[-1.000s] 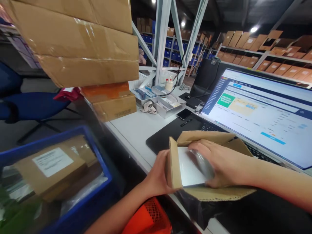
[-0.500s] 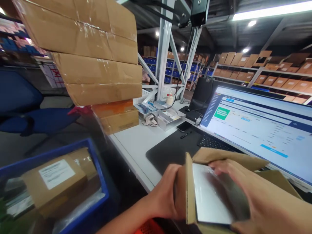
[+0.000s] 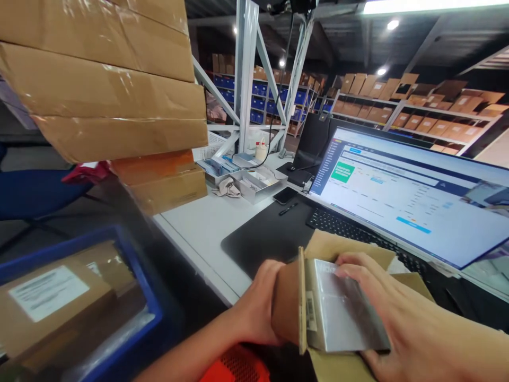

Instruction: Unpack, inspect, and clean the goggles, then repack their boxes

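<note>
An open cardboard carton is held low over the desk's front edge. My left hand grips its left end wall from outside, fingers wrapped round it. Inside lies a flat silver-grey box with a barcode sticker on its side. My right hand is closed on that silver box, fingers curled over its far edge and palm along its right side.
A black desk mat, keyboard and lit monitor lie ahead. Stacked taped cartons tower at left. A blue bin holds a labelled parcel. Metal trays, phone, pen sit behind.
The carton and silver box have shifted slightly right and nearer me. My right hand slid from covering the box's top to gripping its far edge, showing more of its face.
</note>
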`<act>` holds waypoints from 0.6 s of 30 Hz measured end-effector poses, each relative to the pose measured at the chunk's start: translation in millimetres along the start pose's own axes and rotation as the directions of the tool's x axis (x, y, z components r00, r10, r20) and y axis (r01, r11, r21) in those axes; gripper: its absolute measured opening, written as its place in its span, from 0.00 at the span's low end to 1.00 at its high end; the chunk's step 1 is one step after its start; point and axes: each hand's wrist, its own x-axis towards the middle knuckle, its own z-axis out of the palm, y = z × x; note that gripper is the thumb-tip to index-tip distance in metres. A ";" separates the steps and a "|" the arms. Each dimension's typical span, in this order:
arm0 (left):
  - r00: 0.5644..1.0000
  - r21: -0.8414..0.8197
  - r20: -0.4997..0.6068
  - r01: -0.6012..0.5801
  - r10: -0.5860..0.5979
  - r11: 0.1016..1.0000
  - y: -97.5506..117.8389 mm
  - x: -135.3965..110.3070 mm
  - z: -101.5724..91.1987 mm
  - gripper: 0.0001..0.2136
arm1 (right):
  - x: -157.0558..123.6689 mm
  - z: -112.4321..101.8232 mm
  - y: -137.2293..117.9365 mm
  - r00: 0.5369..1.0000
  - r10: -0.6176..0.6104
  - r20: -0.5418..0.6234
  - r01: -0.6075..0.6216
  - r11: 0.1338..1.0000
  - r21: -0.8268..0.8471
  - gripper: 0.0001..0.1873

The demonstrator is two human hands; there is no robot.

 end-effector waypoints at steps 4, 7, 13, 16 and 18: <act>0.999 0.013 0.045 -0.019 0.018 1.000 -1.3 -5.0 -6.1 0.47 | 11.6 10.1 -9.3 1.000 -0.012 -0.014 0.012 1.000 -0.004 0.49; 0.998 0.016 0.032 -0.062 0.062 0.998 -3.4 -7.0 -7.5 0.46 | 16.3 12.4 -12.4 0.999 -0.037 -0.025 0.036 0.999 -0.027 0.53; 0.991 0.033 0.093 -0.102 0.099 0.994 -0.4 0.0 -12.9 0.43 | 7.0 1.3 -11.1 0.994 -0.105 -0.038 0.101 0.991 -0.085 0.66; 0.989 0.018 0.109 -0.102 0.099 0.995 3.2 7.5 -13.3 0.44 | -2.4 -4.0 -8.9 0.993 -0.075 -0.094 0.070 0.996 -0.060 0.68; 0.987 -0.005 0.117 -0.110 0.110 0.994 1.9 10.1 -10.9 0.46 | -10.7 -4.2 -5.4 0.994 -0.020 -0.107 0.017 1.000 -0.025 0.65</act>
